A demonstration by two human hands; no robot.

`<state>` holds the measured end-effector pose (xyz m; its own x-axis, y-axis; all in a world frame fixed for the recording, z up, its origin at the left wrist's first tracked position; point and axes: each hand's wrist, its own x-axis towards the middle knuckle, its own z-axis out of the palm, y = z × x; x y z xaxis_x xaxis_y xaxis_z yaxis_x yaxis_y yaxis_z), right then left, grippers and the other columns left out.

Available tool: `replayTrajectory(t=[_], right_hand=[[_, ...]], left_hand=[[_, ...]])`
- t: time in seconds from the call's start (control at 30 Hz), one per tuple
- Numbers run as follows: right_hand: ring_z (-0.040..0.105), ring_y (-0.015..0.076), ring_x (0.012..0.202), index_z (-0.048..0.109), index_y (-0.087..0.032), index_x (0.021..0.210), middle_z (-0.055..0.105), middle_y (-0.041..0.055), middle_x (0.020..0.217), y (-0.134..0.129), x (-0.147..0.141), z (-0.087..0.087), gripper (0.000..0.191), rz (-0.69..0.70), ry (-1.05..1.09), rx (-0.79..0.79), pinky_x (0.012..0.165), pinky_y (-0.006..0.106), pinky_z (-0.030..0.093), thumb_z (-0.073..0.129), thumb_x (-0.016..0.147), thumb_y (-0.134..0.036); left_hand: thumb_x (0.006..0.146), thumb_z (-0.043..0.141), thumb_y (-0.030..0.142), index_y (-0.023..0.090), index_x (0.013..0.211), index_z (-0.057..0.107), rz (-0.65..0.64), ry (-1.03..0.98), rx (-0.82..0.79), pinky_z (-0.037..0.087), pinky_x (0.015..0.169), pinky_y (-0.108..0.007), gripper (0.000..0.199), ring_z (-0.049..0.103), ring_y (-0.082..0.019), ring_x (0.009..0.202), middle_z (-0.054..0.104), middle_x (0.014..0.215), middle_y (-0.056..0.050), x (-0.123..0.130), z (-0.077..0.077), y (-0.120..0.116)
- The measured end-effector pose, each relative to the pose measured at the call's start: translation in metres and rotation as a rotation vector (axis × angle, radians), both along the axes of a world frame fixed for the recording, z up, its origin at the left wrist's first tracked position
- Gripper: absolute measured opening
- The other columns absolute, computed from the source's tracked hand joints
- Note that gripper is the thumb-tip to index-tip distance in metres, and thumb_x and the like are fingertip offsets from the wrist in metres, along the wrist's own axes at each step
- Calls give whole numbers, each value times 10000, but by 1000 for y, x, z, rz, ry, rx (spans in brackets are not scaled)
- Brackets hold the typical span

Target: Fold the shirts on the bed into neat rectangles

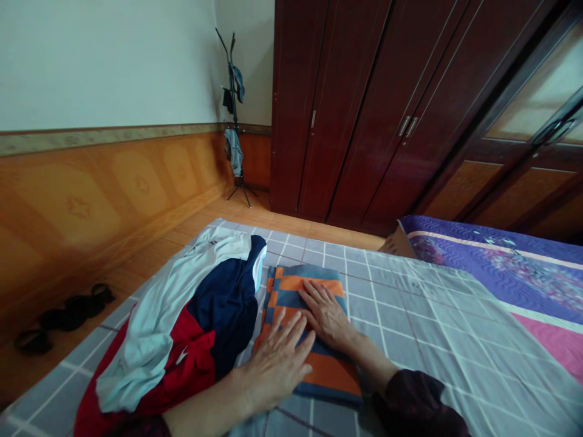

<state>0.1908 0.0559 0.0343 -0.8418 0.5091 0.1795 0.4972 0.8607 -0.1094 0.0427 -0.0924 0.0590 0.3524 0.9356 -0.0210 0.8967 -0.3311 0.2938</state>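
A garment with orange and grey-blue stripes lies folded into a flat rectangle on the checked bed sheet. My left hand rests on its near left part, fingers spread. Farther up, my right hand lies flat on the striped cloth with its fingers stretched out. Neither hand grips anything. Left of the folded garment is a loose heap: a pale mint garment, a navy garment and a red garment, partly covering one another.
A coat rack with a few items stands in the corner by the dark red wardrobe. Black shoes sit on the floor to the left. A purple patterned bedcover lies beyond the bed's right side.
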Motion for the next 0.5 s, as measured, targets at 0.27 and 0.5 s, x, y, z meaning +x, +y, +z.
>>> replayTrajectory(t=[0.27, 0.5], right_hand=[[247, 305, 1381, 375, -158, 1421, 322, 131, 1490, 35, -23, 13, 545, -45, -44, -53, 1105, 527, 210, 366, 953, -437], [292, 266, 1366, 399, -172, 1404, 357, 107, 1477, 34, -94, 2, 546, 116, -57, -113, 1117, 476, 213, 333, 958, -480]], left_hand=[[915, 358, 584, 319, 1488, 129, 34, -100, -59, 70, 1089, -662, 672, -12, -368, 1407, 14, 1553, -119, 10, -31, 2], [889, 397, 607, 297, 1485, 184, 44, -136, -123, 68, 1073, -685, 705, 8, -406, 1397, 70, 1548, -148, 10, -26, 9]])
